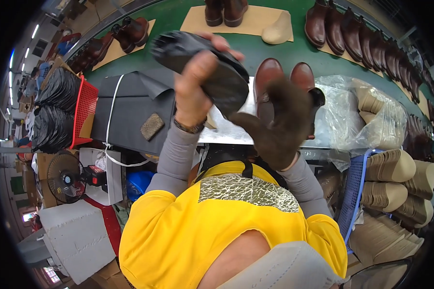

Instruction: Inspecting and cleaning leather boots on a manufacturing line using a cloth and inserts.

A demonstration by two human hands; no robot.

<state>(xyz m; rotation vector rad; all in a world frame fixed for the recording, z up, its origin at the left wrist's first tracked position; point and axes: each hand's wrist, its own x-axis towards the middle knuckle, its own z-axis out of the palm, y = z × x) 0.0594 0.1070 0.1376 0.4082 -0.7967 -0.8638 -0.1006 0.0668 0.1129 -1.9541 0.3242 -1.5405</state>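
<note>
My bare left hand [196, 82] is closed round a black shoe [226, 86], lifted above the bench and tilted. Its long smooth side faces me, and the far left end looks crinkled, like gathered black covering. My right hand [279, 125] wears a brown glove and is blurred by motion. Its thumb points left, apart from the raised fingers, with nothing visible between them. Behind the glove, a pair of brown leather boots [269, 72] stands on the bench, partly hidden by it.
Black sheeting [130, 103] with a white cord covers the bench's left, a small brown block [152, 126] on it. Clear plastic [335, 101] wraps beige pieces at right. Brown boots [345, 31] line the green surface [164, 17]. A red basket [86, 111] and blue crate [354, 192] flank me.
</note>
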